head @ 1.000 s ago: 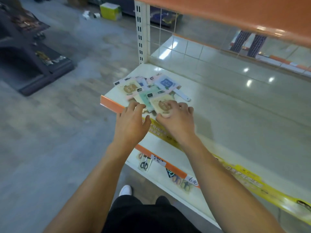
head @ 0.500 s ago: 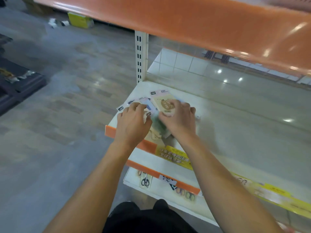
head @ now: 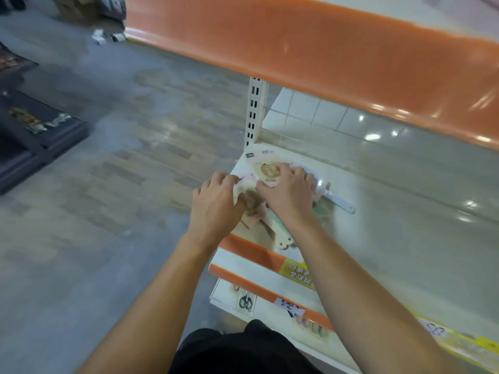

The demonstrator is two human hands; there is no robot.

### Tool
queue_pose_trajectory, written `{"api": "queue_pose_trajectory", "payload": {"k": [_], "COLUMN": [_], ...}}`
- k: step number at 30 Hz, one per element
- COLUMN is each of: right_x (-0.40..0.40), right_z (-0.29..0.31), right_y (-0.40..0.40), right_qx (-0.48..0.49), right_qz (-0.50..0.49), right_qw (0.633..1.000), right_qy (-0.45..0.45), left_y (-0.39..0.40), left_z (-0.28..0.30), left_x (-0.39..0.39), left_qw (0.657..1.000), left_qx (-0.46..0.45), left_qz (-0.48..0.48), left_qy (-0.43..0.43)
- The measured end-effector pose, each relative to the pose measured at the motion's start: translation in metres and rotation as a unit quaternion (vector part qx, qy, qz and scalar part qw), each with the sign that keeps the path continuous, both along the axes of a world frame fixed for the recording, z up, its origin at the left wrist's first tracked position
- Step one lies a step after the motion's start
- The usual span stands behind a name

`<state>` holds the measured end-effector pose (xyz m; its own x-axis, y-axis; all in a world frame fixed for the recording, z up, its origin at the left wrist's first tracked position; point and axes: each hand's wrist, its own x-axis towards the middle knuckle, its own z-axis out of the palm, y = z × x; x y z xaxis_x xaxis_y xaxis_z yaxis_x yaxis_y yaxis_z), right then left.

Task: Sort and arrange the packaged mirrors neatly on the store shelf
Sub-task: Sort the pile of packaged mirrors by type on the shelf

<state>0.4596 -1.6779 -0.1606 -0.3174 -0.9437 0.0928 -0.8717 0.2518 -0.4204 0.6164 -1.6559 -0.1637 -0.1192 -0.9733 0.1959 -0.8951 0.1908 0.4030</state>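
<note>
Both hands are bunching the loose pile of cream and pastel carded mirror packs (head: 266,171) at the white shelf's (head: 378,225) 9 o'clock corner. Left hand (head: 216,203) fingers are curling onto one pack, right hand (head: 289,193) is gripping the top card. Handles are overhanging the orange front lip (head: 251,251) at 6 o'clock, so I reckon a nudge could tip packs to the floor.

Shelf (head: 391,238): smooth, glossy cream surface, seemingly painted metal, mirroring ceiling lights; its front edge carries a glossy orange plastic strip (head: 251,252), and above it hangs a second shiny orange strip (head: 310,49). Post (head: 253,112), at the shelf's rear left corner: matt cream slotted metal. Mirror packs (head: 266,171) on the shelf: printed paper cards in clear glossy film, one with a smooth white plastic handle (head: 340,203); floor (head: 108,184) left of the shelf: dull grey, faintly wood-grained.
</note>
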Motion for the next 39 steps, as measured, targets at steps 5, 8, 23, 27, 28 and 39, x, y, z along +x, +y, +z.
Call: {"api": "queue_pose_trajectory", "payload": {"k": [5,8,23,27,28,39], "right_x": [-0.001,-0.004,-0.012,-0.02,-0.021,-0.059], "right_z": [-0.008,-0.013,0.012,0.027,0.03,0.018], "right_y": [-0.011,-0.012,0.007,0.036,0.044,0.137], "right_qx": [0.018,0.029,-0.006,-0.058,-0.057,-0.069], "right_qz": [0.004,0.008,0.026,0.054,0.041,-0.131], "right_qw": [0.999,0.997,1.0,0.995,0.995,0.988], "right_qy": [0.048,0.07,0.006,-0.061,-0.064,-0.052], "left_y": [-0.01,-0.013,-0.005,0.002,0.004,0.043], "left_z": [-0.001,-0.002,0.01,0.021,0.023,0.019], "left_x": [0.0,-0.001,-0.009,-0.016,-0.019,-0.084], "left_qw": [1.0,1.0,0.998,0.997,0.996,0.971], "left_qx": [0.017,0.022,0.046,0.023,0.017,0.026], "left_qz": [0.003,0.0,-0.041,-0.07,-0.08,-0.236], "left_qy": [-0.003,-0.005,0.015,0.023,0.023,0.026]}}
